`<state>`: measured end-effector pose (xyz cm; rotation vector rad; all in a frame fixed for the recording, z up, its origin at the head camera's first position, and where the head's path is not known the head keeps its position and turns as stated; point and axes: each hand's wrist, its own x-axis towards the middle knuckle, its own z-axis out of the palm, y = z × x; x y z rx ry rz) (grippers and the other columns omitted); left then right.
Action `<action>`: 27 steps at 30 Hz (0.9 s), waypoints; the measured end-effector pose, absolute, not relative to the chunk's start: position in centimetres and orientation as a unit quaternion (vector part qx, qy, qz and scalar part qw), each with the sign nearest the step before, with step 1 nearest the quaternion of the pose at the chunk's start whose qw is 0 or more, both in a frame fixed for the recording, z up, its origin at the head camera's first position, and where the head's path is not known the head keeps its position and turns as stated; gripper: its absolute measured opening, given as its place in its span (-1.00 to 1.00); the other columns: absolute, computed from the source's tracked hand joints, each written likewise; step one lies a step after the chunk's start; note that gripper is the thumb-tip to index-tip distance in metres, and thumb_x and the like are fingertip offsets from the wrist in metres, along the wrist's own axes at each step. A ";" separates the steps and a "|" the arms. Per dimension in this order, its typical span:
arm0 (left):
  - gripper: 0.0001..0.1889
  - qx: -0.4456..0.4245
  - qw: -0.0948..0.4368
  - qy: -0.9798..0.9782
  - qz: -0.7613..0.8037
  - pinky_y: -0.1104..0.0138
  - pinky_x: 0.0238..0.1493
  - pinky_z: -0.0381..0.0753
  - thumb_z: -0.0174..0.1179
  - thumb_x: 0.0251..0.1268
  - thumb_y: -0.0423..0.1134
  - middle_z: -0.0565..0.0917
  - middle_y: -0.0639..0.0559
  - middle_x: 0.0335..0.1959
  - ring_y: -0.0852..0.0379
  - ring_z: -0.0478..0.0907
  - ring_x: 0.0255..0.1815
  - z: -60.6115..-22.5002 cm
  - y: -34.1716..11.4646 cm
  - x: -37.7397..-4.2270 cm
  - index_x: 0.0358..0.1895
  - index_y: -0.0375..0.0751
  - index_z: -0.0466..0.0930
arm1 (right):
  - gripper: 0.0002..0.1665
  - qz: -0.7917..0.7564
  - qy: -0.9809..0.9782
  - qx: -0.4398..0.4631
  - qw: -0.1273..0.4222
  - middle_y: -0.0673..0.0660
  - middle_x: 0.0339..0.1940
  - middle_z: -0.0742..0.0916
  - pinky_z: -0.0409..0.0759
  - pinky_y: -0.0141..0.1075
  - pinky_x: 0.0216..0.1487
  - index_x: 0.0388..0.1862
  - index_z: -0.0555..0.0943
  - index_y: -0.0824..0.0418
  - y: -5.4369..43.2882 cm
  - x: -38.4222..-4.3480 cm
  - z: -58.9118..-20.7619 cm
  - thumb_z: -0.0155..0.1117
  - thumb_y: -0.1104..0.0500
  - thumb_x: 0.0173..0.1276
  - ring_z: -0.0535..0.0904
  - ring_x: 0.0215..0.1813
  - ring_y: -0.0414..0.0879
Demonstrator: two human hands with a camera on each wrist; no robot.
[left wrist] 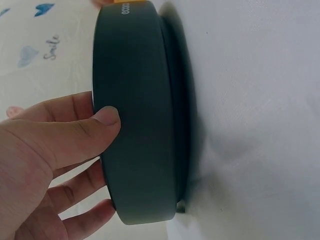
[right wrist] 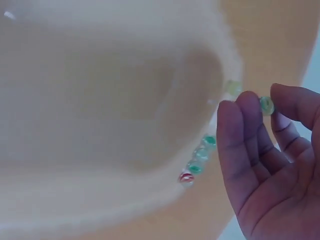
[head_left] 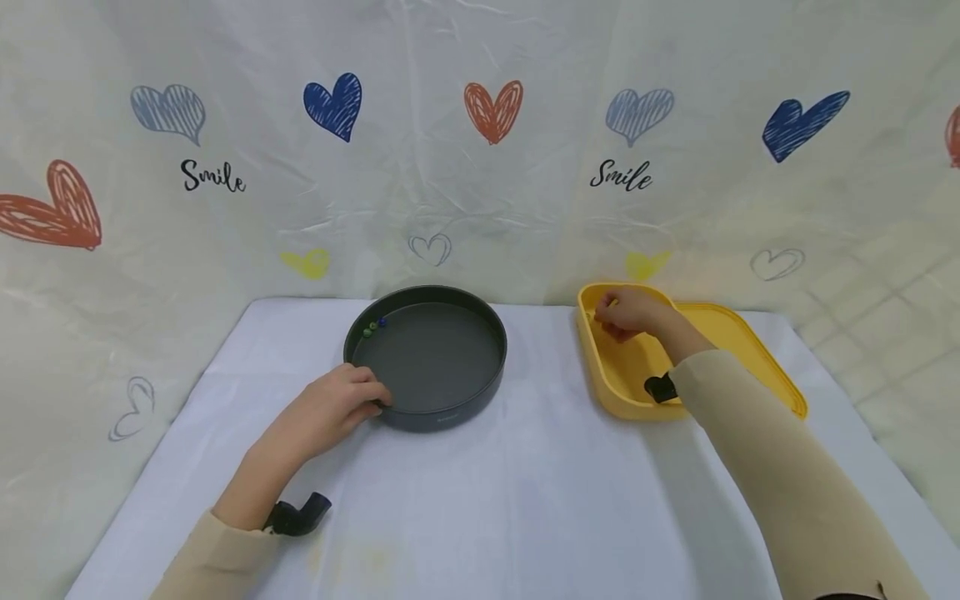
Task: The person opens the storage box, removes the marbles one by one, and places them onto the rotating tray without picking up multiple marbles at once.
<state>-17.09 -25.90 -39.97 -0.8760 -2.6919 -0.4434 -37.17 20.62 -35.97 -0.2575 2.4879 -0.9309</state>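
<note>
One marble [right wrist: 267, 105] is pinched in the right hand [head_left: 632, 312] over the yellow box [head_left: 626, 407]. The left hand [head_left: 337, 407] grips the dark pan [head_left: 431, 358], thumb outside. Pan-wall lettering [left wrist: 125, 8] starts "eco"; the backdrop [head_left: 525, 200] reads "Smile" twice.

The left forearm [head_left: 251, 483] slants up and inward to the near left of the pan [head_left: 435, 358], its sleeve [head_left: 217, 558] ending short of the wrist. The left hand [head_left: 339, 406] grips the pan's rim, thumb [left wrist: 108, 117] pressed to the outer wall, the other fingers bent toward the rim. The right arm [head_left: 780, 475] reaches forward and inward, well to the pan's right. There the right hand [head_left: 627, 312] pinches a marble [right wrist: 267, 105]; which finger meets the thumb is hard to tell.
</note>
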 end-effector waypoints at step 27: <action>-0.77 -0.292 0.129 -0.935 -0.154 0.28 -0.17 0.59 0.46 0.13 -0.37 0.58 0.23 -0.32 0.19 0.51 -0.19 -39.9 -25.9 -16.9 -0.23 0.09 0.73 | -0.61 -0.504 0.837 -0.121 0.175 0.14 -0.08 0.64 0.68 -0.21 0.04 0.15 0.48 0.31 15.6 -34.2 -32.2 0.22 0.10 0.49 0.59 -0.07 0.07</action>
